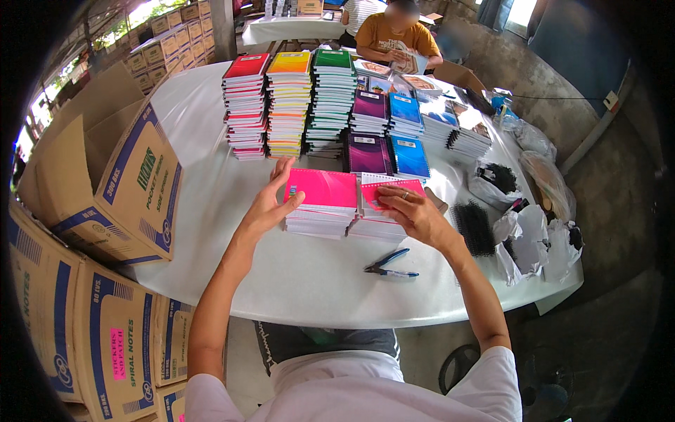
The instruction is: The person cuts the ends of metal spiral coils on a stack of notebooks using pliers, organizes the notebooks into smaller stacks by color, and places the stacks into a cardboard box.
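Two stacks of white punched pages stand side by side in front of me, the left one topped by a pink cover (323, 188). My left hand (271, 200) is open at that stack's left edge, thumb over the cover's corner and fingers spread. Between the fingers of my right hand (416, 216) is a smaller pink notebook cover (380, 195), tilted over the right stack (380, 228). A row of holes runs along its upper edge. White pages show behind it. Dark-handled cutting pliers (391, 266) lie on the table below my right hand.
Tall piles of red (246, 105), yellow (288, 105) and green notebooks (332, 105) stand behind, with purple (368, 155) and blue ones (409, 156) beside them. Black spiral coils (472, 228) and plastic bags lie right. An open carton (133, 183) stands left. Another person sits across the table.
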A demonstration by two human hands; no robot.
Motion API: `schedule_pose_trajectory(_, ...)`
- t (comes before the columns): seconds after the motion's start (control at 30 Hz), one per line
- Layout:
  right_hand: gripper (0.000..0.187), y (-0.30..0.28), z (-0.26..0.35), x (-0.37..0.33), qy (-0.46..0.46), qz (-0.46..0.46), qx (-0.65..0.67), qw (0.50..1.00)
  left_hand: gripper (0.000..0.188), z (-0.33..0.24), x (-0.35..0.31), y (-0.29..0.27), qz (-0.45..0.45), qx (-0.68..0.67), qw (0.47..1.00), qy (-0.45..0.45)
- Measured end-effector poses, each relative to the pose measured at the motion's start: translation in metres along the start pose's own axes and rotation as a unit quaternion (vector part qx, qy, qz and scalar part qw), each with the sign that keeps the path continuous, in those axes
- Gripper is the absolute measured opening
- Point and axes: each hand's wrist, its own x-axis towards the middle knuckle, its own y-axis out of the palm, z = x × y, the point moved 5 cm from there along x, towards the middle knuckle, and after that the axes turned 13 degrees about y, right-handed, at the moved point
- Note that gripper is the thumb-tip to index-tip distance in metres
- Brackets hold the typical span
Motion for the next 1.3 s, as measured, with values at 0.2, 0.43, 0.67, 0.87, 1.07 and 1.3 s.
schedule_pose_trajectory(0.2,0.035,0.001,0.013,0.0,-0.059,-0.053,-0.097,0.992,0.079,-0.022,0.007,0.028,0.051,0.24,0.963,0.11)
schedule_pose_trajectory(0.43,0.028,-0.008,0.005,0.013,-0.016,-0.008,-0.019,1.0,0.076,-0.044,0.003,0.042,0.075,0.415,0.899,0.116)
schedule_pose_trajectory(0.67,0.026,-0.004,0.004,0.007,-0.008,-0.04,-0.049,0.998,0.086,-0.068,0.01,0.073,0.081,0.435,0.879,0.18)
schedule_pose_trajectory(0.87,0.03,-0.003,0.007,0.003,-0.028,-0.045,-0.059,0.997,0.095,-0.06,0.02,0.093,0.048,0.427,0.888,0.166)
schedule_pose_trajectory(1.07,0.027,-0.003,0.007,0.0,-0.006,-0.059,-0.011,0.998,0.096,-0.049,0.018,0.084,0.097,0.382,0.913,0.102)
schedule_pose_trajectory(1.3,0.023,-0.004,0.001,0.008,0.056,-0.025,0.041,0.997,0.093,-0.044,0.015,0.083,0.115,0.38,0.912,0.101)
